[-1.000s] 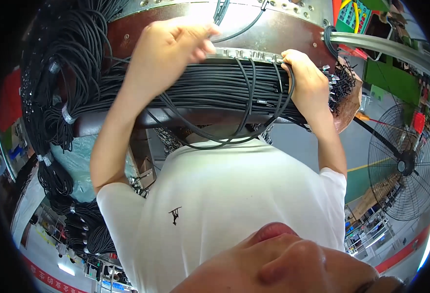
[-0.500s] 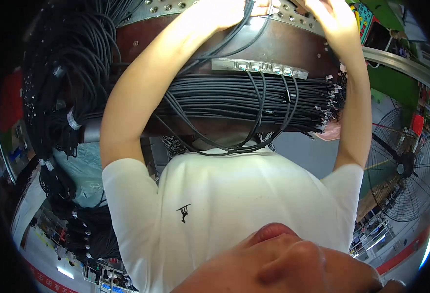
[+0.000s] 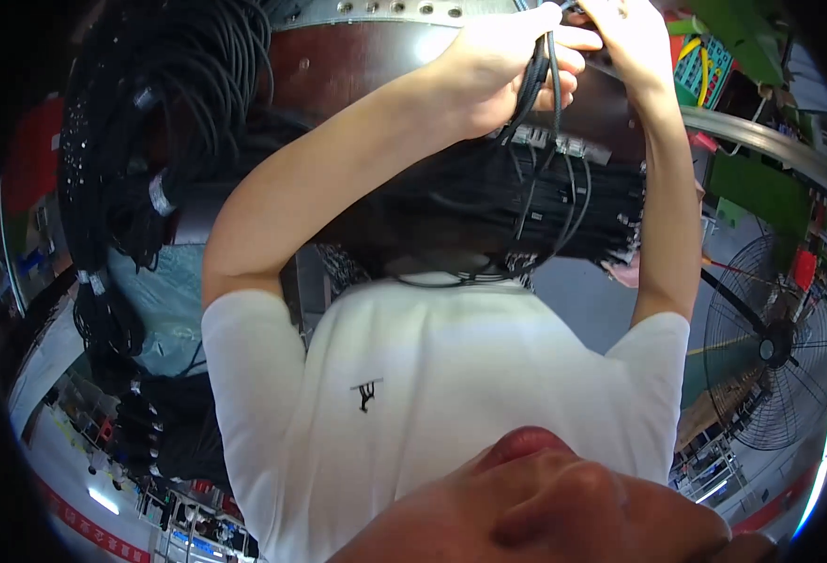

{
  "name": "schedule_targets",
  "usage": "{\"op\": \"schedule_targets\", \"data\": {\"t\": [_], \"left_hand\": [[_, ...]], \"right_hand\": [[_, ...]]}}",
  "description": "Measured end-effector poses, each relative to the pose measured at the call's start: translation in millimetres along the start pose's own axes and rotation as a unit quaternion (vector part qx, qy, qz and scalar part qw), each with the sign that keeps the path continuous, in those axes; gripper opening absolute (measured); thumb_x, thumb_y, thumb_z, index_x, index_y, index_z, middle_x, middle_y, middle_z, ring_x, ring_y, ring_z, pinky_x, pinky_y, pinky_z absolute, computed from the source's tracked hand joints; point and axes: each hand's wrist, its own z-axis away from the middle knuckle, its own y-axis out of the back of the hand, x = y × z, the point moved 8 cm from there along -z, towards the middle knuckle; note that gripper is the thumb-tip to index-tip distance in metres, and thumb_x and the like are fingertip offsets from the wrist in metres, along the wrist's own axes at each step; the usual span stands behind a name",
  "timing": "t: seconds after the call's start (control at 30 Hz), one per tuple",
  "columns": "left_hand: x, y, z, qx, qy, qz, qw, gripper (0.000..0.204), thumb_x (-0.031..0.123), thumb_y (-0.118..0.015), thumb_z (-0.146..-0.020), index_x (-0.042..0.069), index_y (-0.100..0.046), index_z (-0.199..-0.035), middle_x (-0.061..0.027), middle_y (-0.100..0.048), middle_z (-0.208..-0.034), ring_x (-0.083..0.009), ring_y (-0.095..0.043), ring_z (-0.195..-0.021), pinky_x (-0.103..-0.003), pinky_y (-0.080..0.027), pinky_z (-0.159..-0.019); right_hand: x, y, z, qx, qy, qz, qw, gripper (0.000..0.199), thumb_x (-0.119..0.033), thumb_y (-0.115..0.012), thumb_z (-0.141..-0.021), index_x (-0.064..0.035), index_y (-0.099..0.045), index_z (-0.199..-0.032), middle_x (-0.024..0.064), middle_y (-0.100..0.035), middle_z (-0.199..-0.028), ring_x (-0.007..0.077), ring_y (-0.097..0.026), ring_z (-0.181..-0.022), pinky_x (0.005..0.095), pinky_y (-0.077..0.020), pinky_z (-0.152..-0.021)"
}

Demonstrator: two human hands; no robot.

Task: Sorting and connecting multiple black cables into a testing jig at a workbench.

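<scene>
Black cables [image 3: 535,75] are being held up near the top of the view, a few thin strands pinched in the left hand [image 3: 498,80], whose grip is being kept clamped on them. The right hand [image 3: 624,38] is being pressed to the same strands just beside it; whether its grip is closed cannot be told. Below, a thick bundle of cables [image 3: 545,202] is lying across the brown drum [image 3: 357,56]. The strands are judged light, limp and prone to tangling, best taken close to the connector ends. Compared with half a second ago, both hands are being kept high, now drawn closer together.
</scene>
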Motion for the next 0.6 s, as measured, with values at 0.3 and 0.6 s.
{"op": "schedule_targets", "data": {"t": [0.3, 0.6], "left_hand": [[204, 109, 173, 0.043, -0.328, -0.063, 0.942, 0.031, 0.027, -0.046, -0.096, 0.008, -0.049, -0.072, -0.0026, -0.044, -0.056, -0.0138, -0.044, -0.050, -0.024, -0.039, -0.055], [206, 140, 222, 0.374, -0.212, -0.573, 0.698, 0.055, 0.041, -0.034, -0.102, -0.003, -0.068, -0.104, -0.0109, -0.071, -0.087, -0.0110, -0.064, -0.070, -0.021, -0.049, -0.065]], "right_hand": [[22, 10, 56, -0.248, -0.342, 0.472, 0.774, 0.026, -0.018, -0.063, -0.089, -0.0038, -0.062, -0.111, 0.0133, -0.062, -0.108, 0.0234, -0.059, -0.102, 0.0308, -0.0464, -0.086], [-32, -35, 116, -0.306, -0.129, 0.460, 0.824, 0.028, -0.022, -0.069, -0.082, -0.0122, -0.066, -0.107, 0.0043, -0.062, -0.097, 0.0250, -0.060, -0.090, 0.0350, -0.0505, -0.075]]}}
